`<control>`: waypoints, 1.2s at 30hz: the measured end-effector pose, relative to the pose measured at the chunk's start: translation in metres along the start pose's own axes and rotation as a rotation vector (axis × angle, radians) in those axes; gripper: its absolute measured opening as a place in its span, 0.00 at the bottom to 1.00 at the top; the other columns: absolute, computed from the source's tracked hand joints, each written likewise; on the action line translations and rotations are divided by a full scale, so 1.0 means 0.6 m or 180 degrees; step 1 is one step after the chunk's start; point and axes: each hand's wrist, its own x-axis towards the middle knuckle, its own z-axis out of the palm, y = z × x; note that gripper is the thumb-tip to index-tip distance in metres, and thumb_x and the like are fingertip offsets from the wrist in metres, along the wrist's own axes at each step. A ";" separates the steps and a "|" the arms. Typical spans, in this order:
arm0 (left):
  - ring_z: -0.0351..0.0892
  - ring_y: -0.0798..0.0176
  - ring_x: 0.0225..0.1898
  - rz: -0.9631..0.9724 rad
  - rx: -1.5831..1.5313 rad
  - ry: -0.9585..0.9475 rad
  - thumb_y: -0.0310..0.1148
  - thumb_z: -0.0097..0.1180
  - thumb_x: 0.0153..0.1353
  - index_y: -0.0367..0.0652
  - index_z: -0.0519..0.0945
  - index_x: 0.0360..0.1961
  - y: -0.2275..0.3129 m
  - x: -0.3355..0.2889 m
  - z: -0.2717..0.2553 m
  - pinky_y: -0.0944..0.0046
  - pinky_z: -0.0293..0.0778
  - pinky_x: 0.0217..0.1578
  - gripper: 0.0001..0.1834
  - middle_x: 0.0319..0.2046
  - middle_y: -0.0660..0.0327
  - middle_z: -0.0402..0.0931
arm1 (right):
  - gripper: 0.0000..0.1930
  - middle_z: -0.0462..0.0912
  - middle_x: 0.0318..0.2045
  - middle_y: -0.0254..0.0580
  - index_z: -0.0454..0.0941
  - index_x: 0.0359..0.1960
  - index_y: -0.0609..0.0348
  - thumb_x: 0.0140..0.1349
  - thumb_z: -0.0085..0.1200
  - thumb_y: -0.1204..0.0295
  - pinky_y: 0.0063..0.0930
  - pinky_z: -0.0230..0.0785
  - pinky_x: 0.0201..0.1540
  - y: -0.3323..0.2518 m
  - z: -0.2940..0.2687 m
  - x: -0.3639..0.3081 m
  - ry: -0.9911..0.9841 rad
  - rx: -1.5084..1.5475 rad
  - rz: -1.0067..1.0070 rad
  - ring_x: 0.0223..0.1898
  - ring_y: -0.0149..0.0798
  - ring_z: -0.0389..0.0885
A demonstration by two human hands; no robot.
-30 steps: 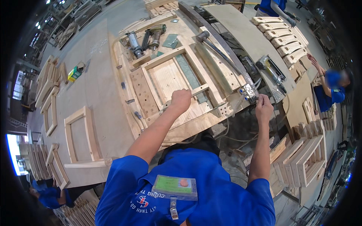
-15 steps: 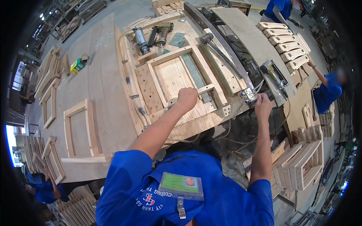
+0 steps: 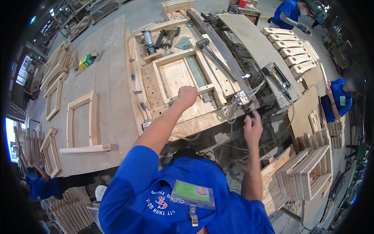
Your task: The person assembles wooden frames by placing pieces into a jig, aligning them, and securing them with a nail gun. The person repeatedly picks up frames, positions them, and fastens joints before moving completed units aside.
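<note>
A pale wooden frame lies on the drilled wooden jig board in front of me. My left hand is closed over its near rail, and the fingers' undersides are hidden. My right hand hangs off the bench's near edge with thumb and fingers apart, holding nothing. Just beyond its fingertips sits a small metal valve block with air hoses attached. A long-handled mallet rests along the frame's right side. Beyond the frame lie nail guns.
On the left panel are more wooden frames and a green-yellow box. Another nail gun rests at right, near curved slats. Stacked frames stand lower right. A co-worker holds a slat; another person stands farther back.
My right hand has moved down and away from the valve block, and its fingers have spread. My left hand stays on the near rail. The whole view has shifted slightly.
</note>
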 end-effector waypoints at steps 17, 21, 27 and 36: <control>0.87 0.34 0.41 0.0281 0.0855 0.0135 0.46 0.54 0.76 0.39 0.83 0.43 0.055 -0.006 -0.025 0.35 0.81 0.42 0.18 0.36 0.40 0.87 | 0.18 0.82 0.51 0.59 0.83 0.49 0.64 0.63 0.62 0.63 0.57 0.73 0.59 0.335 -0.328 -0.603 0.0782 -0.2943 0.2547 0.57 0.62 0.80; 0.87 0.37 0.42 0.0239 0.0686 0.0445 0.40 0.56 0.71 0.39 0.85 0.42 0.045 -0.011 -0.016 0.38 0.81 0.43 0.15 0.37 0.44 0.87 | 0.14 0.85 0.52 0.59 0.87 0.43 0.63 0.58 0.60 0.70 0.54 0.69 0.63 0.369 -0.332 -0.594 -0.0182 -0.3278 0.2127 0.59 0.59 0.80; 0.89 0.44 0.46 -0.0237 0.0716 0.0237 0.31 0.58 0.64 0.42 0.83 0.47 0.016 -0.022 -0.018 0.43 0.84 0.46 0.11 0.40 0.49 0.88 | 0.24 0.84 0.62 0.56 0.84 0.59 0.65 0.63 0.58 0.69 0.54 0.70 0.68 0.481 -0.286 -0.559 -0.0538 -0.3425 0.1444 0.65 0.58 0.81; 0.89 0.47 0.47 -0.0374 0.0245 0.0359 0.31 0.57 0.68 0.42 0.84 0.47 0.035 -0.025 -0.004 0.49 0.85 0.47 0.10 0.44 0.50 0.87 | 0.17 0.87 0.50 0.61 0.80 0.55 0.65 0.68 0.57 0.69 0.54 0.78 0.53 0.370 -0.283 -0.590 -0.0298 -0.3004 0.0699 0.50 0.64 0.87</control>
